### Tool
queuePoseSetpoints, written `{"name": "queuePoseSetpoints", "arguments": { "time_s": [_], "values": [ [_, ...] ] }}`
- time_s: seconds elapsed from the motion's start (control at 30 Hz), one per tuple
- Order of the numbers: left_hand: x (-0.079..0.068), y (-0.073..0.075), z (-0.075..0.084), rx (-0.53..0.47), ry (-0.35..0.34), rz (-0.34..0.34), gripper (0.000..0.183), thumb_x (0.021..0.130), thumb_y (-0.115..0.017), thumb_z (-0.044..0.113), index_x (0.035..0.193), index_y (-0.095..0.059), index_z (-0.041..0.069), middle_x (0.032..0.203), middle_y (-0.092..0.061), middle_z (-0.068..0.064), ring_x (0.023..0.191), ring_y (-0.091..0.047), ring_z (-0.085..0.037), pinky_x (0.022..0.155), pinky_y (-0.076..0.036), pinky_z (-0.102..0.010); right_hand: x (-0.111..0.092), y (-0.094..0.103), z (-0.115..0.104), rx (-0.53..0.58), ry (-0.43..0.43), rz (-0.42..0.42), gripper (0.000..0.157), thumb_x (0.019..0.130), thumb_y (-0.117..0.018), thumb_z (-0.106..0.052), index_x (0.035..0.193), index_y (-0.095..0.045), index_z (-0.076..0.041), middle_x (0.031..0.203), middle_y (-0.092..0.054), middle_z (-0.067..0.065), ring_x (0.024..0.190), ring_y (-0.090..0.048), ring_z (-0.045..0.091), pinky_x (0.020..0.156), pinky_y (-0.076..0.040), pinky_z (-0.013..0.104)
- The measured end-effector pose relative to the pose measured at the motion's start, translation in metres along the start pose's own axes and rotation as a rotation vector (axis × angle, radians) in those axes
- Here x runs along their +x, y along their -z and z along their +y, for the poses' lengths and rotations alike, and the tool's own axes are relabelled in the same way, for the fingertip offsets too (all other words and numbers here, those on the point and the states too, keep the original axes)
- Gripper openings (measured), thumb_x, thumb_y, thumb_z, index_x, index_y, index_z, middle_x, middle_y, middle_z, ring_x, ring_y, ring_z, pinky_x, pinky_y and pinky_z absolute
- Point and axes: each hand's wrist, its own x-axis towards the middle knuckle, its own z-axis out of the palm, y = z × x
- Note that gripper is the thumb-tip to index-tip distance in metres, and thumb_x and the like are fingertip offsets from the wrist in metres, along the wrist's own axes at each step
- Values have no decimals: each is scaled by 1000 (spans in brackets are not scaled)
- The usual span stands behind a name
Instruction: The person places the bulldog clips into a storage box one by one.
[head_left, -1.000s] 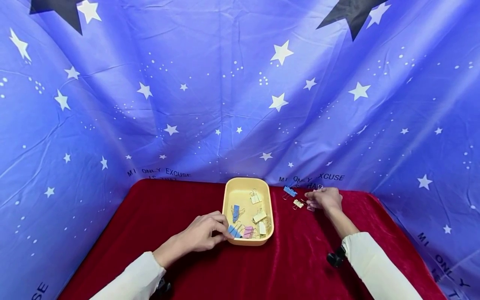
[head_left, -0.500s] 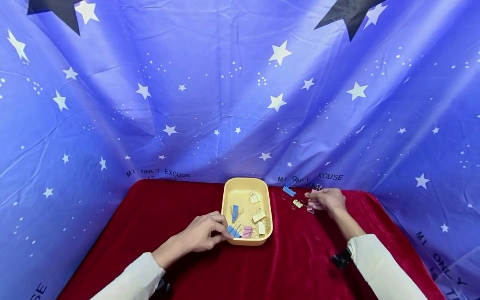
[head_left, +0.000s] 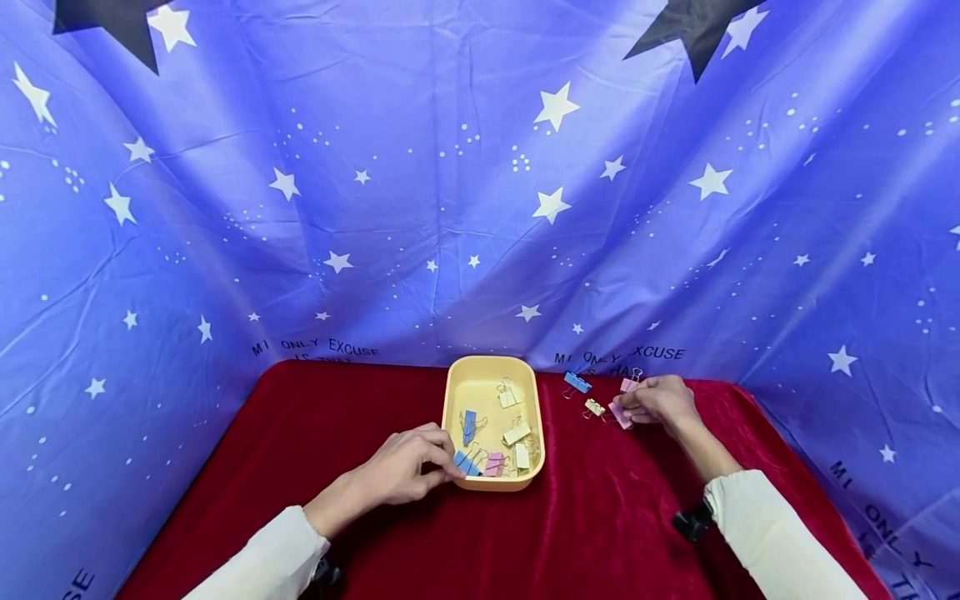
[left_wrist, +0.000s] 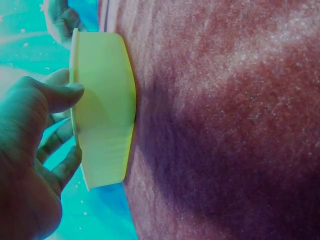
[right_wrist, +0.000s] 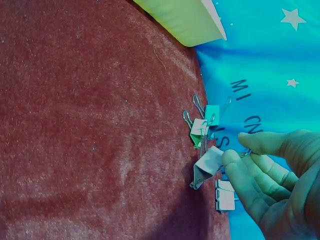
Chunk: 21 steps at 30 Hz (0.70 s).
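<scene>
Blue star-print fabric (head_left: 420, 208) backs the red-covered tabletop (head_left: 360, 550). Watching remotely, I see the left hand (head_left: 405, 465) pinching the yellow tray (head_left: 491, 486) at its near-left corner. Right of it, the right hand (head_left: 663, 402) has its grip nearly closed, fingertips holding a pink clip (head_left: 619, 416) beside a pale yellow clip (head_left: 595, 407).

Before you and along both sides hangs a creased blue curtain (head_left: 420, 208) printed with white stars (head_left: 557, 107), larger black stars (head_left: 693, 33) and black lettering (head_left: 354, 347), streaked by pale light; your counter (head_left: 360, 396) has a red, velvety surface.
</scene>
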Motion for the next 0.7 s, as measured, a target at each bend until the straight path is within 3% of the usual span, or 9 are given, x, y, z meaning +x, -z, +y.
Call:
{"name": "queuePoseSetpoints", "arguments": {
  "time_s": [0.2,0.37,0.57,0.7],
  "values": [
    [0,-2,-2,0,-14,14,19,90,-81,19,99,-85,35,91,-62,22,93,-54,2,72,-46,-14,-6,0,-3,-52,27,-10,14,83,-78,3,96,-75,8,83,-80,13,74,-79,19,76,-63,38],
    [-1,-1,-1,-4,-4,9,21,89,-80,18,100,-84,35,91,-62,22,93,-54,2,71,-46,-14,-9,3,-5,-20,25,-3,21,78,-81,6,98,-76,9,78,-79,11,72,-79,16,75,-63,36],
    [-1,-1,0,4,-2,7,20,89,-80,18,99,-85,35,91,-62,21,93,-54,2,71,-46,-14,-10,12,-8,79,37,-66,33,81,-73,15,113,-66,21,80,-79,13,71,-79,17,75,-63,34],
    [-1,-1,0,7,0,7,20,89,-80,17,99,-85,34,91,-62,21,93,-54,2,71,-46,-14,-9,15,-14,52,32,-68,36,83,-67,17,118,-64,23,82,-79,13,71,-78,17,76,-63,35]
  ]
}}
